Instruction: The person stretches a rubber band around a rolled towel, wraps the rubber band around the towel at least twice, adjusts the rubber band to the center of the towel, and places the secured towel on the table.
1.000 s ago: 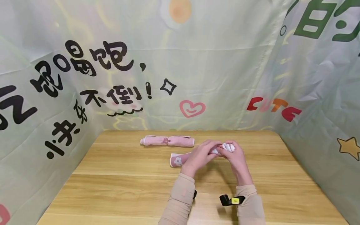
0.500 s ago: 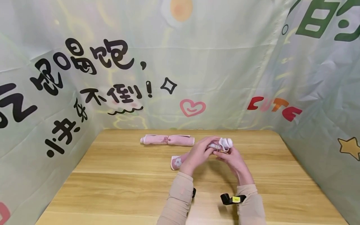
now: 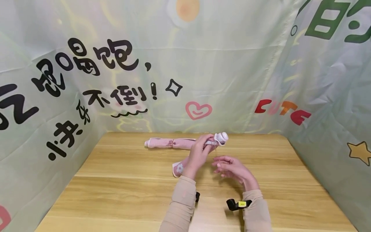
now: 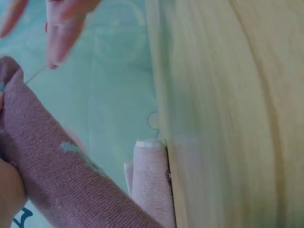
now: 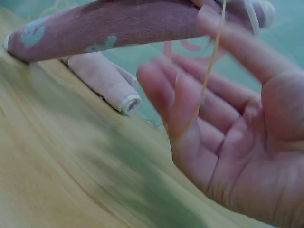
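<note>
My left hand (image 3: 196, 158) grips a rolled towel (image 3: 180, 167), mauve with pale flowers and white edging. The roll slants upward to the right, its white far end above the table. My right hand (image 3: 235, 170) is below that end, apart from the towel. A thin tan rubber band (image 5: 209, 71) stretches taut from the towel to my right hand, hooked round a bent finger. Where the band meets the towel is partly hidden by my left hand.
Behind lies another rolled towel (image 3: 160, 143), pale pink and tied at its middle, partly covered by my left hand in the head view. The wooden table (image 3: 116, 193) ends at a printed cloth backdrop (image 3: 232, 71).
My left hand has shifted left and lifted the towel's white end higher. My right hand has drawn away from the towel, down and slightly left, stretching the rubber band.
</note>
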A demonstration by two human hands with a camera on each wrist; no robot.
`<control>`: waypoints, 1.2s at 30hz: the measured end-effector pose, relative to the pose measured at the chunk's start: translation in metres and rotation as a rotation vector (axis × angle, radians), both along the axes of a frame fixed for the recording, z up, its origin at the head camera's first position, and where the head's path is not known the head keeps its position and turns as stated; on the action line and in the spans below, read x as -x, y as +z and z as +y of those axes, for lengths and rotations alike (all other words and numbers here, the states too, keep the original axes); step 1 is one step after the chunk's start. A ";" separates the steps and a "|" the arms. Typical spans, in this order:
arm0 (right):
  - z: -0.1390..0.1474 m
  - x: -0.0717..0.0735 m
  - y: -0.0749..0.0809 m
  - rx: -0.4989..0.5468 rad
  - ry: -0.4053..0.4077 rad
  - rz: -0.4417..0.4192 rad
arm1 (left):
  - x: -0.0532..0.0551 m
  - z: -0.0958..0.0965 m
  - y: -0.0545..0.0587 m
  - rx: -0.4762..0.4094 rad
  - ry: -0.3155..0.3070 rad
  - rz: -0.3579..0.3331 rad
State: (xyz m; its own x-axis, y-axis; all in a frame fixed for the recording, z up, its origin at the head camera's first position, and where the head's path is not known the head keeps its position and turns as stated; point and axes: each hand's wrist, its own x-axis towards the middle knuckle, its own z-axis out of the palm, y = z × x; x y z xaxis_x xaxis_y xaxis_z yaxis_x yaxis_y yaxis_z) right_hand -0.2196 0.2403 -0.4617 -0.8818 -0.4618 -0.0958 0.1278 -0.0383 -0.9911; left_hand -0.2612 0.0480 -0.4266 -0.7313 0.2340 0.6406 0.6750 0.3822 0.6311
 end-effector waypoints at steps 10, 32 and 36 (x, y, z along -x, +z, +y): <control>-0.002 0.006 -0.017 0.705 0.421 0.009 | 0.003 0.004 -0.004 -0.074 0.022 0.018; -0.032 0.004 -0.010 0.634 0.382 -0.106 | 0.009 -0.002 -0.006 -0.251 0.059 0.011; -0.026 0.005 -0.015 0.692 0.459 -0.008 | 0.010 -0.003 -0.006 -0.293 0.055 0.007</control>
State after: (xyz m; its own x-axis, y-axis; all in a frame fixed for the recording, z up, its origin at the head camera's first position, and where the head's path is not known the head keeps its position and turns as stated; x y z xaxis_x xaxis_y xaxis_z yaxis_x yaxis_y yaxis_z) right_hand -0.2246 0.2139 -0.4767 -0.5919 -0.7323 0.3366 0.2865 -0.5816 -0.7614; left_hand -0.2712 0.0448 -0.4330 -0.7331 -0.0014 0.6801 0.6632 0.2204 0.7153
